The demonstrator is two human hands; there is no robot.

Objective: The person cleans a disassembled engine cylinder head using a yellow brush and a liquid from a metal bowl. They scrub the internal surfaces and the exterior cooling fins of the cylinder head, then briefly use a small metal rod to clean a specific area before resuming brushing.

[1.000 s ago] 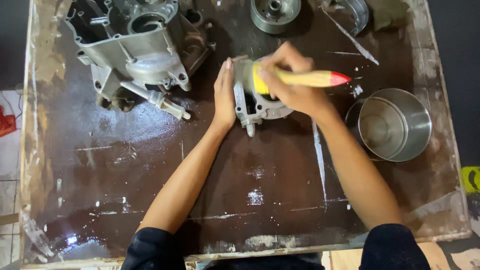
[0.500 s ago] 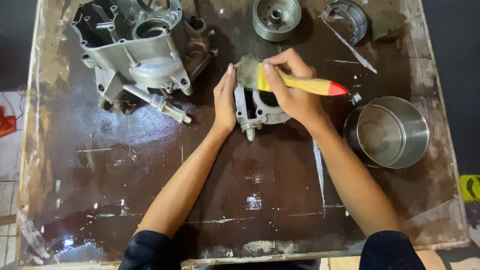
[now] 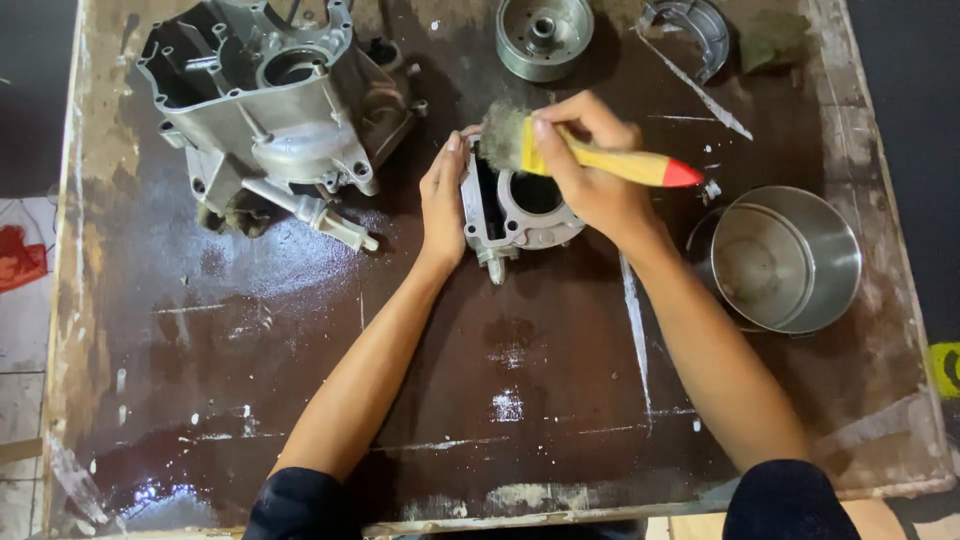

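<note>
A small grey metal engine cylinder [image 3: 520,215] lies on the dark wet wooden board [image 3: 300,360], its round bore facing up. My left hand [image 3: 445,200] presses flat against its left side and steadies it. My right hand [image 3: 595,175] grips a paintbrush [image 3: 600,158] with a yellow band, wooden handle and red tip. The grey bristles rest at the cylinder's far upper edge, pointing left.
A large grey engine crankcase [image 3: 275,100] sits at the back left. A round metal rotor [image 3: 543,35] and a curved metal part [image 3: 695,30] lie at the back. A steel bowl [image 3: 785,255] stands to the right. A dark lump [image 3: 775,40] lies at the back right corner.
The brush has lifted from over the cylinder's top to its far edge, uncovering the bore. My left hand stays on the cylinder's side. The view has shifted slightly.
</note>
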